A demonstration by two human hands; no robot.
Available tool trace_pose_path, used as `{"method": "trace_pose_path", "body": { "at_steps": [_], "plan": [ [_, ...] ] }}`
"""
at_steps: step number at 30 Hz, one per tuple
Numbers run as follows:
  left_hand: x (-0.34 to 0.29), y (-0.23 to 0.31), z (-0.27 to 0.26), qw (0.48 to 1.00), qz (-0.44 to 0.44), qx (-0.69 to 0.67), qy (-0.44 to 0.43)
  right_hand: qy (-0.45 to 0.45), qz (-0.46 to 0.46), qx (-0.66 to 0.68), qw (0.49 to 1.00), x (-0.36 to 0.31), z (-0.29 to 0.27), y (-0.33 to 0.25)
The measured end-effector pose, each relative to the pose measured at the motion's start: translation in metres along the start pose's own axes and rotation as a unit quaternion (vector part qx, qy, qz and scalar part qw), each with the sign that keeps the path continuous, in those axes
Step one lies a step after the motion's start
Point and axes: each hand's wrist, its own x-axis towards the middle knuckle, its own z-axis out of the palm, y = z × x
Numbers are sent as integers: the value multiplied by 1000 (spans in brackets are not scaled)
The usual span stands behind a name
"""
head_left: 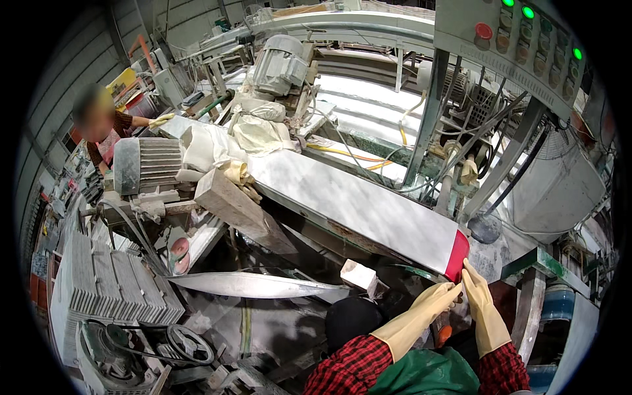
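A long, flat white strip with soft grey marks, like stone or tile [368, 204], runs from the machine's middle toward me. A curved red band [457, 255] is at its near right end. My right hand [476, 289], in a pale yellow rubber glove, has its fingers stretched straight, with the tips at the lower corner of the red band. My left hand [440, 296], gloved alike, points its outstretched fingers at the same corner from the left. Both look open, with nothing visible held. Whether the left fingertips touch the band is hard to tell.
Dusty motors [148, 166] flank the strip, partly wrapped in cloth. A control panel [520, 46] with green lights hangs at upper right. Stacked grey-white slabs [112, 283] stand at left, above a belt pulley [189, 343]. A co-worker [105, 128] stands at the far left end.
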Motion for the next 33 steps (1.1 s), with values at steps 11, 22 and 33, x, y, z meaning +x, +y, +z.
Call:
{"method": "trace_pose_path", "body": {
  "at_steps": [11,22,33],
  "plan": [
    [-5,8,4,998,-6,-64,-5,4,56,81,995,-3,-5,-24],
    [8,5,2,998,13,-58,4,-16,45,103,994,1,-9,-15],
    [-12,9,-9,999,-6,-6,52,108,-30,98,989,-51,-127,58]
  ]
}}
